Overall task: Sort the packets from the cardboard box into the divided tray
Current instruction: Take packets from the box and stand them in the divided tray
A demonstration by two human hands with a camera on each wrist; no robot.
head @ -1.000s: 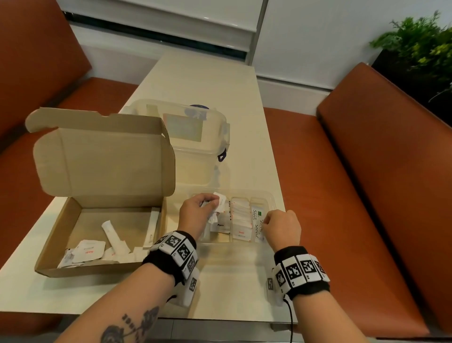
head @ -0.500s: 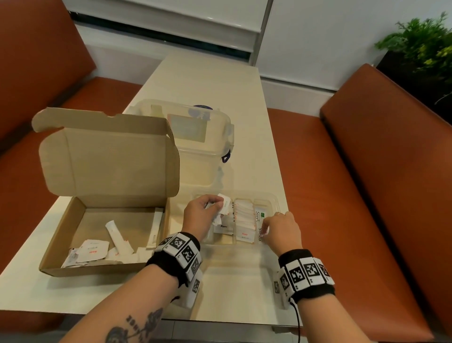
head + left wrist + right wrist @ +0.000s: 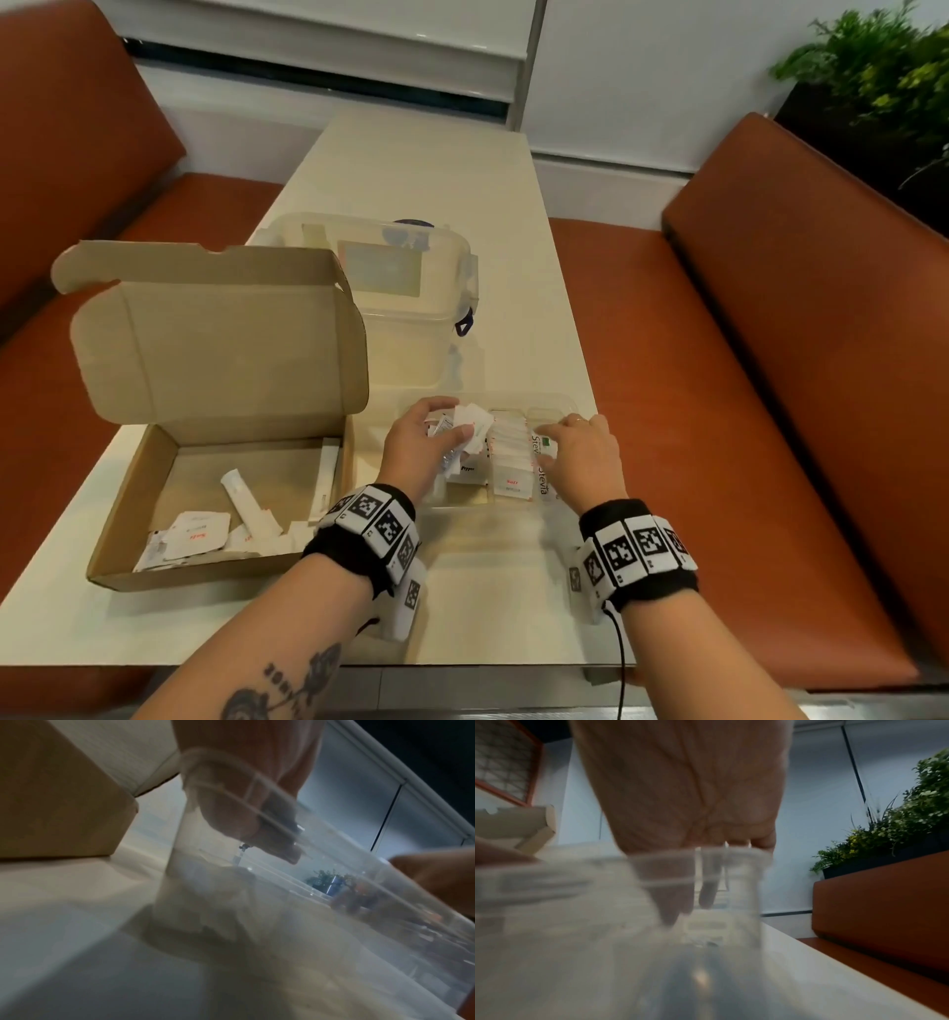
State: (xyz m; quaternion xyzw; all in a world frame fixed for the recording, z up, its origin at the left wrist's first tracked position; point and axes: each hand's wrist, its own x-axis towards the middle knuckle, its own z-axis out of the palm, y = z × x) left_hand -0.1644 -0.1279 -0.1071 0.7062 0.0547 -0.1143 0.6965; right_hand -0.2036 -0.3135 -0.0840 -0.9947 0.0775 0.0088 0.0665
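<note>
Head view: left hand (image 3: 421,452) fingers pinching white packets (image 3: 475,429), lidded clear tub (image 3: 411,308) behind divided tray (image 3: 562,406).

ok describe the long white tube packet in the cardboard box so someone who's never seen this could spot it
Start at the open cardboard box on the left of the table, beside the clear divided tray. On its floor, the long white tube packet lies diagonally near the middle, its lower end over the heap along the near wall. Unlike the flat square sachets there, it is narrow and rounded.
</note>
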